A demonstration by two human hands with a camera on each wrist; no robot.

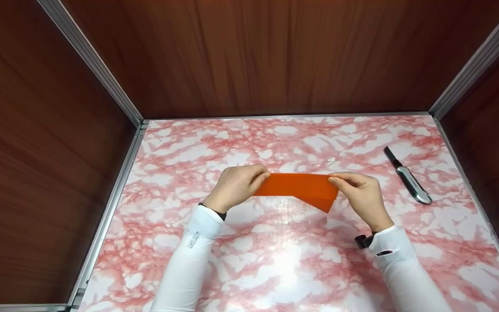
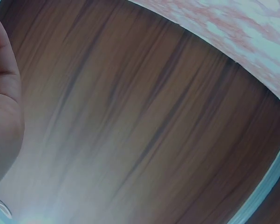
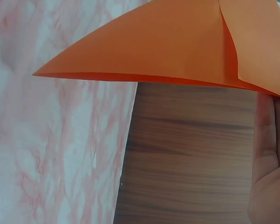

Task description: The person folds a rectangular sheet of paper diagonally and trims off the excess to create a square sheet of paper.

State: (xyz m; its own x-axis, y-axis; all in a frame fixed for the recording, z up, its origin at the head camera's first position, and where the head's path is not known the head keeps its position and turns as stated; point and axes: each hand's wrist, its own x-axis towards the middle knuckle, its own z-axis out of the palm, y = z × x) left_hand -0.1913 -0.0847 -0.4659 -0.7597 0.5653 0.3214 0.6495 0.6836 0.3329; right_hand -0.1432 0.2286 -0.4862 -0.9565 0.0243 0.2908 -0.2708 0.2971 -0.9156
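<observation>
Both your left hand [image 1: 237,185] and right hand [image 1: 363,195] pinch the folded orange paper [image 1: 297,184] above the surface [image 1: 284,145], between left and right edges; it's probably light, easily creased: hold both ends gently.

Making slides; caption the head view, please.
Left hand and right hand hold folded orange paper over a marbled tabletop, a utility knife lying nearby.

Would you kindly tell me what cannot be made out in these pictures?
Left wrist view: the left hand is cut off by the left edge.
Right wrist view: the orange sheet, cropped at top and right, hides fingertips of the right hand.
Head view: lettering on the left sleeve is too small to read.
</observation>
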